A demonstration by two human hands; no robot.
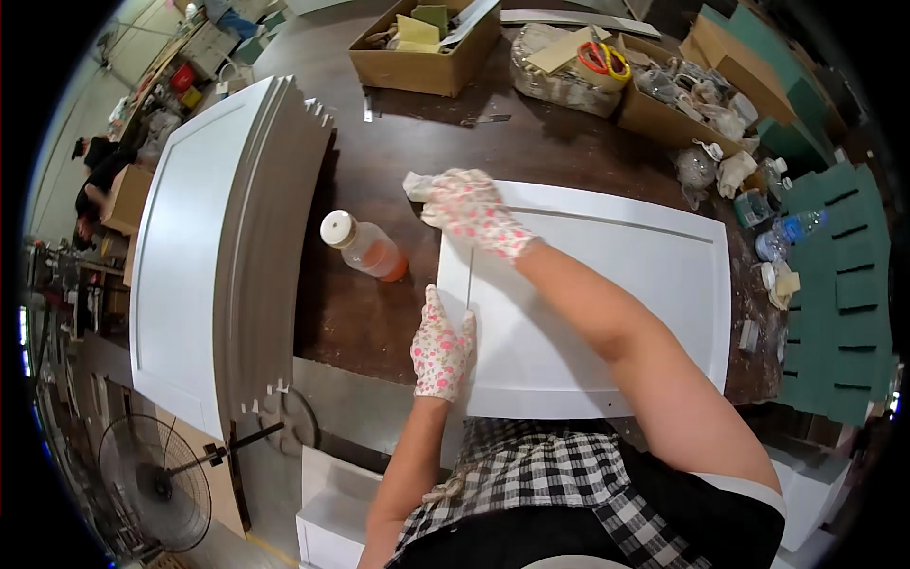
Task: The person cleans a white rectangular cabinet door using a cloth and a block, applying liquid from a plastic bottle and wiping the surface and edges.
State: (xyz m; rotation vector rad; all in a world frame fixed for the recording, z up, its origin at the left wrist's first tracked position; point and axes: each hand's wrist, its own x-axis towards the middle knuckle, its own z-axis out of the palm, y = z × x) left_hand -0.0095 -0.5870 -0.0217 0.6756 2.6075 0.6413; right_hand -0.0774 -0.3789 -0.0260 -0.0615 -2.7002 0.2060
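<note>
A white panel door (588, 294) with a raised frame lies flat on the dark brown table in front of me. My right hand (471, 211), in a flowered glove, is closed on a pale crumpled cloth (417, 186) at the panel's far left corner. Lower down, my left hand (443, 349), gloved alike, rests on the panel's left edge with its fingers stretched out. Left of the panel is a clear bottle (370, 248) with a white cap and some orange liquid in it.
A tall stack of white panels (204, 237) stands at the left. Along the far side are an open carton (427, 57), scissors (604, 60) on a wrapped bundle and a carton of plastic bags (697, 90). Bottles (791, 228) and green sheets (839, 294) lie right; a fan (156, 481) stands lower left.
</note>
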